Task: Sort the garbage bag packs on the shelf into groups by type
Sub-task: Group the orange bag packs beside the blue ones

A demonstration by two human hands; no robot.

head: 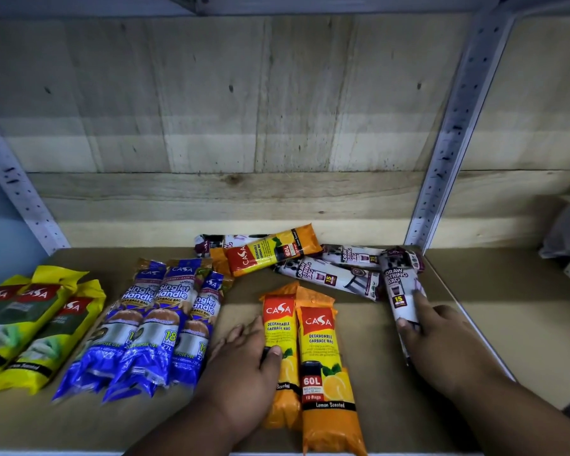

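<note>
Shelf (359, 324): brown board, wood planks behind, grey posts (454, 133) at the sides
Yellow packs (33, 324): three lay far left, side by side
Blue packs (152, 324): three lay just right of the yellow ones
Orange packs (323, 350): two lay side by side at front centre; a third (273, 250) sat tilted at the back over a white pack
White packs (329, 274): lay loosely heaped at back right, near the right post
Left hand (241, 366): lay flat beside the left orange pack, thumb on it, fingers straight
Right hand (441, 343): gripped one white pack (400, 291), thumb on its near end, forefinger along its top
</note>
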